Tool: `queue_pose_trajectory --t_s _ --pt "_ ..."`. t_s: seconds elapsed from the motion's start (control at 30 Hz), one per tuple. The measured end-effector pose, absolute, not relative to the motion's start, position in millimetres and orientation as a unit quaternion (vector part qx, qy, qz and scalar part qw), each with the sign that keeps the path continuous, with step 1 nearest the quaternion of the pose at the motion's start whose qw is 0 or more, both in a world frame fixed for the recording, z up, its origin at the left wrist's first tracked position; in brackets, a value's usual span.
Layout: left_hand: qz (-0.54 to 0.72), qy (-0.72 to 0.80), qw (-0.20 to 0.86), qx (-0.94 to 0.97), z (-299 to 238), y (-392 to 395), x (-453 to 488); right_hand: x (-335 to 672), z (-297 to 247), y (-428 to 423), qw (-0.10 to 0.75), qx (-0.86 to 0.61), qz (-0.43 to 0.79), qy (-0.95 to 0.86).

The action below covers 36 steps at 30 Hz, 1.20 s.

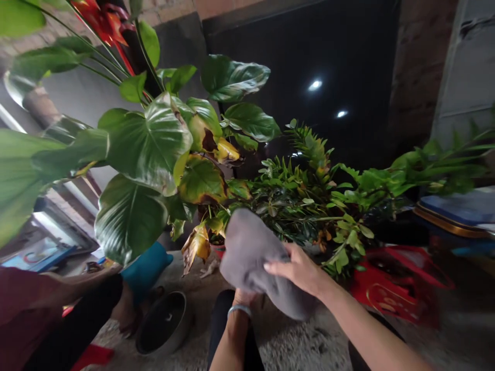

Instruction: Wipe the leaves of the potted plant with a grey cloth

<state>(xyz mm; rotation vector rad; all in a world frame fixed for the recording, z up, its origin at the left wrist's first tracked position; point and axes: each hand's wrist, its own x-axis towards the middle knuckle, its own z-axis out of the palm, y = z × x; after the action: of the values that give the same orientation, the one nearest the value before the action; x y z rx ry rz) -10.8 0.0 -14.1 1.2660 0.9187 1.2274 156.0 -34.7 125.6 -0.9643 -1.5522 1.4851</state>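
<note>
A grey cloth [253,252] spreads out in front of me among the plants. My right hand [299,268] grips it from the right, thumb on top of the fabric. From below, my left hand [244,298] reaches up under the cloth, a bracelet [240,309] round its wrist. The cloth hides the left fingers, so their hold cannot be made out. Just left of the cloth hangs a browned, yellow leaf [197,247] of the large-leaved plant [149,139]. Any leaf beneath the cloth is hidden.
Another person's arm [85,283] is at the left, beside a blue-green object [149,268]. A dark round bowl [164,324] stands on the ground. Smaller green plants [301,198] fill the middle, with a red bag [390,288] at right and a dark glossy panel [294,62] behind.
</note>
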Motion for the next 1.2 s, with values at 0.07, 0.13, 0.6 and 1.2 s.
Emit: queue_pose_trajectory --t_s 0.07,0.13,0.6,1.2 --pt "0.571 0.361 0.58 0.455 -13 2 -9 142 129 -16 0.445 -0.408 0.585 -0.541" --pt "0.617 0.309 0.657 0.302 -13 5 -12 135 117 -12 0.462 -0.458 0.597 -0.469" --pt "0.638 0.226 0.726 0.12 -12 -10 -5 163 136 -33 0.472 -0.435 0.543 -0.542" --pt "0.618 0.333 0.708 0.075 1 -14 -2 201 140 10 0.581 -0.417 0.663 -0.223"
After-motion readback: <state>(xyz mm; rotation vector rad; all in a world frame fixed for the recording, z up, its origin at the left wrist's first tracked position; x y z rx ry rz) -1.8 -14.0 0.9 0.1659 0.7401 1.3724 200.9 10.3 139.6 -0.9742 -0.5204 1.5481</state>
